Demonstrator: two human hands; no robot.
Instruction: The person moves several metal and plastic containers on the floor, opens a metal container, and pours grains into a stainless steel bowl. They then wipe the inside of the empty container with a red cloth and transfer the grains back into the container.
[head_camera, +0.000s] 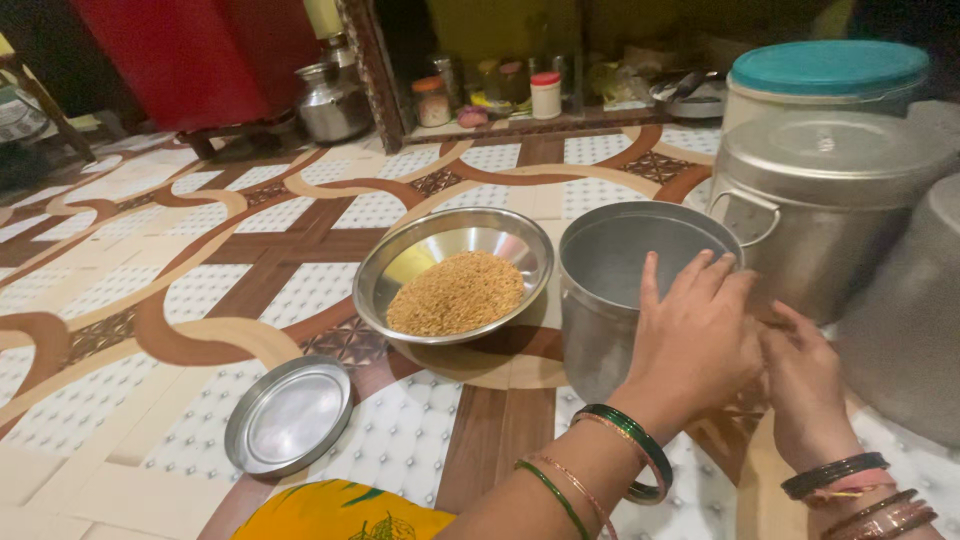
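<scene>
One bowl of grain (455, 290), one open steel pot (625, 290), one flat lid (289, 415) — two hands (both bangled).
</scene>
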